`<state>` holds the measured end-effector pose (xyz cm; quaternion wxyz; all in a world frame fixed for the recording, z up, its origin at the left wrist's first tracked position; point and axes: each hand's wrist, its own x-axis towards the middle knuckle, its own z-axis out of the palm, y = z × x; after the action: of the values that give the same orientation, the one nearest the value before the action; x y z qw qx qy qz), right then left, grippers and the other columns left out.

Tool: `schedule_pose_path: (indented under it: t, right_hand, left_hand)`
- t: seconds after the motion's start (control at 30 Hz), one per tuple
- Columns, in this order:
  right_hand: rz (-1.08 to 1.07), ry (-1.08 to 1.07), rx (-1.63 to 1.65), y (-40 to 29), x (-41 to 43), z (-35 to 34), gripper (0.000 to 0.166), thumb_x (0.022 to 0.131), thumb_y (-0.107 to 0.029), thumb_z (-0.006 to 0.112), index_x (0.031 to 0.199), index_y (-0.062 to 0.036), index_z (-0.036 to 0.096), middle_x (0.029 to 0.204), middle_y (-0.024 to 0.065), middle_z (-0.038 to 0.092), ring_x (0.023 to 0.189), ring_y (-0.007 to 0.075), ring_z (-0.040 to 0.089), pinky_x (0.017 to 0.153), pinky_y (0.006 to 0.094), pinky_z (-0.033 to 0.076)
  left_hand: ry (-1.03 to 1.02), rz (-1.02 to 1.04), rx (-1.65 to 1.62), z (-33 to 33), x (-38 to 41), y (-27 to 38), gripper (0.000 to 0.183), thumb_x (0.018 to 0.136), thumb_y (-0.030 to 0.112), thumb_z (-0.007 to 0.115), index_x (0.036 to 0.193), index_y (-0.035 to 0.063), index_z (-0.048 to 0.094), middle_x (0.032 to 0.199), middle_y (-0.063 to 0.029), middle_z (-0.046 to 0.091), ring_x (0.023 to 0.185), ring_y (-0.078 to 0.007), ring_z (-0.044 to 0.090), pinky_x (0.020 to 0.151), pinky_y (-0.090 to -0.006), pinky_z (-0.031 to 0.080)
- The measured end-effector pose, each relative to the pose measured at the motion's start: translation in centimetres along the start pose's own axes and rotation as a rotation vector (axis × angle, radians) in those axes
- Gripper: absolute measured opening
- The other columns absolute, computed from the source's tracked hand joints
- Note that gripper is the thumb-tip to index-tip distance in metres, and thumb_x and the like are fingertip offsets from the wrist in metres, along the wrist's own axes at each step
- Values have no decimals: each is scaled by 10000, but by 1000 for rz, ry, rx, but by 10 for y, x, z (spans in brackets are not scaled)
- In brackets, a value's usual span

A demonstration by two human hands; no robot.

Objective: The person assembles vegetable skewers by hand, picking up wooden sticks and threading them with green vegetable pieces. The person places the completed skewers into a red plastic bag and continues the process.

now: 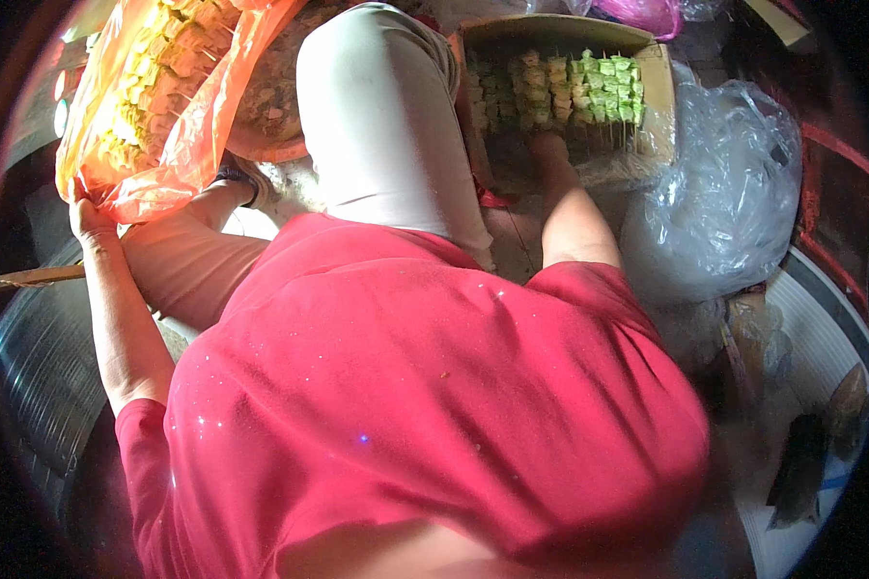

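Note:
At the left, my left hand [92,218] grips the near edge of a translucent orange plastic bag [201,148]. Inside that bag lie rows of skewered food pieces [163,72], pale and yellowish in the bright light, with thin sticks pointing right. My right hand [550,148] reaches into an open cardboard box [655,155] beyond my knee. Along the box's far part lie more skewers [608,87], green at the right and browner in the shaded left. The right fingers are in shadow by the stick ends, so whether they hold a skewer cannot be seen.
A big clear plastic bag [731,188] bulges against the box's right side. Between the orange bag and my raised knee is a round reddish container [268,108] of scraps. A dark ribbed bin [40,362] stands left, with a wooden stick [43,276] above it.

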<state>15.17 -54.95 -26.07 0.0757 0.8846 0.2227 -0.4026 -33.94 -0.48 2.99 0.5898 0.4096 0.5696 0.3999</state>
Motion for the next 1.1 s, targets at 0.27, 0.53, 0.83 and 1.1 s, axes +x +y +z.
schedule_pose_path:
  t: [0.27,0.53,0.83,1.1]
  right_hand:
    - [-227,53,-161,11,25,28,338,872,-245,448,1148,-108,588,1180,170,580,1053,334,583,857,441,490]
    - [-236,-7,-271,2,27,28,313,831,-195,517,1120,-112,604,1132,160,600,1041,320,591,840,442,502]
    - [-548,239,-376,22,3,10,327,840,-284,557,1135,-150,603,1031,143,631,871,297,625,743,416,512]
    - [-299,7,806,35,-62,-20,258,898,-158,525,1122,-47,591,915,49,644,703,124,598,616,264,478]
  left_hand:
    - [-58,13,-1,-32,16,-3,403,924,340,499,1215,62,525,1188,-94,581,1026,-296,578,869,-492,474]
    - [-131,-27,-26,-57,31,-8,352,938,309,468,1204,88,537,1168,-77,595,1008,-282,592,795,-459,513]
    - [-180,-57,-42,-48,21,-8,367,947,317,459,1209,68,524,1186,-103,586,1038,-296,582,851,-471,493]
    - [-81,-92,-108,3,2,-6,413,930,348,486,1206,44,536,1189,-144,581,1069,-326,568,905,-499,464]
